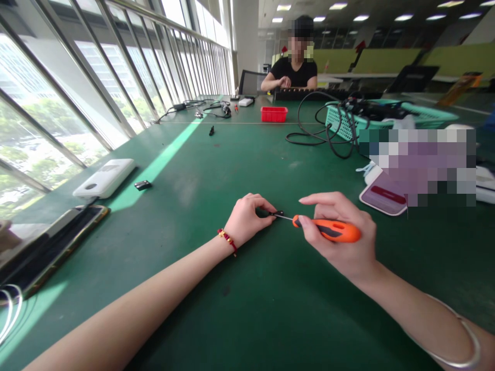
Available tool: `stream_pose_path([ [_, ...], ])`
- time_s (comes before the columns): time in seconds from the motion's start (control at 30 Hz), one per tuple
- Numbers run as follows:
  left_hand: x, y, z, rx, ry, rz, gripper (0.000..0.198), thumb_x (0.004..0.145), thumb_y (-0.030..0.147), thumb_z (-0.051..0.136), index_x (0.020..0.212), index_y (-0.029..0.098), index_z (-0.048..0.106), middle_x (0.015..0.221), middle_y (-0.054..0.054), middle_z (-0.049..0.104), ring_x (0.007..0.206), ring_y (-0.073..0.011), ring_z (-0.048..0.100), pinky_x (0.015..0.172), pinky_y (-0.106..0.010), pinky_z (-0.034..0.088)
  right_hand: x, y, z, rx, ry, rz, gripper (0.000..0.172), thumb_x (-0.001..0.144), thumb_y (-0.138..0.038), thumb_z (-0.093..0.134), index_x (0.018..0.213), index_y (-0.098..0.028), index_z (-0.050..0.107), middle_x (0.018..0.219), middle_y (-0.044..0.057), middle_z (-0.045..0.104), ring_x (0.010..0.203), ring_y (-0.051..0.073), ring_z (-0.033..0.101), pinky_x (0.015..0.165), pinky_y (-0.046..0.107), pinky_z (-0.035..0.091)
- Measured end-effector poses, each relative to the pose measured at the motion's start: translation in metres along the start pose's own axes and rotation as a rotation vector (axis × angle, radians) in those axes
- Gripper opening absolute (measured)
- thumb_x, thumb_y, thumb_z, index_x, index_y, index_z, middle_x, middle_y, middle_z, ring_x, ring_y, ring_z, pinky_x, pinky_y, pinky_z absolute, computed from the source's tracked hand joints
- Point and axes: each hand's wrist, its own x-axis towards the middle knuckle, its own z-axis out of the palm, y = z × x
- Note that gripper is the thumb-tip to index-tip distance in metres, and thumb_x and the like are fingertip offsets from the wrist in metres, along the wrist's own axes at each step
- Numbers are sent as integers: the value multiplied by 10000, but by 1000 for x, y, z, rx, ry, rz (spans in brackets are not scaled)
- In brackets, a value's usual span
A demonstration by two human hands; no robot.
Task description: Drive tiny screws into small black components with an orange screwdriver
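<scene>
My left hand [251, 219] is closed in a pinch on a small black part [279, 213] at the green tabletop; its exact kind is too small to make out. In my right hand [344, 237] lies a screwdriver [340, 231] with an orange and black handle, gripped between thumb and fingers, the index finger stretched out above it. The thin metal shaft points left, and its tip reaches the black part beside my left fingertips. Whether the tip sits in a screw cannot be seen.
Left are a white power bank [105, 178], a phone [50, 247] and a black clip-like piece [143, 185]. A red tray [274, 114] stands farther back. Right, a teal basket [342, 123] holds cables near another phone [384, 190]. A person [294, 69] sits across the table.
</scene>
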Motion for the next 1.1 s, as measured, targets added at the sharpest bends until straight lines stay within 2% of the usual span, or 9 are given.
stream_pose_path([
  [0.13,0,-1,0,7,-10,3,78,672,178,637,727,201,688,776,-3,676,798,-169,585,770,-294,455,2,5,3,107,101,-76,552,658,-191,655,1166,-248,446,845,29,565,729,181,577,680,352,503],
  [0.23,-1,-1,1,8,-3,8,84,678,169,630,733,200,686,780,-3,677,800,-167,583,776,-295,454,3,6,2,100,110,-69,668,632,-261,695,1225,-249,387,850,39,558,672,180,558,593,338,492],
  [0.37,-1,-2,1,9,-2,10,80,674,169,633,726,197,688,779,-4,677,800,-168,579,773,-295,451,1,1,-2,-21,26,-61,413,690,-265,664,1071,-213,512,496,-77,392,413,95,379,436,254,371],
  [0.47,0,-1,1,11,-5,9,79,675,174,634,724,198,691,774,-2,676,796,-169,577,768,-298,451,0,0,-3,-45,10,-38,215,739,-199,608,948,-210,558,465,-83,393,402,82,374,457,243,380],
  [0.63,0,-1,1,7,4,11,77,660,157,642,714,191,686,767,-1,674,793,-167,579,761,-294,455,2,4,1,53,101,-58,437,690,-152,618,1105,-215,497,757,8,526,652,145,540,630,301,479],
  [0.7,0,-2,1,6,2,12,82,662,156,641,718,193,688,770,-1,675,794,-166,581,764,-293,455,2,5,2,84,94,-30,510,674,-170,628,1153,-208,454,801,20,515,669,152,537,614,306,480],
  [0.8,0,-2,1,11,-3,12,89,671,161,634,725,200,694,773,1,676,797,-166,582,768,-292,454,2,3,1,47,7,20,421,703,-214,622,1099,-199,478,583,-58,445,471,109,436,466,259,397],
  [0.93,0,-1,1,12,4,9,84,669,166,638,722,200,695,763,2,676,795,-167,584,767,-290,456,0,0,-2,-23,-52,4,167,749,-211,590,911,-203,550,421,-101,366,366,81,349,436,241,347],
  [1.1,0,-1,1,4,7,10,77,662,161,643,714,194,689,759,-1,674,788,-165,586,759,-290,458,-1,4,1,27,37,-55,340,708,-146,609,1036,-195,532,616,-35,504,540,114,499,572,262,450],
])
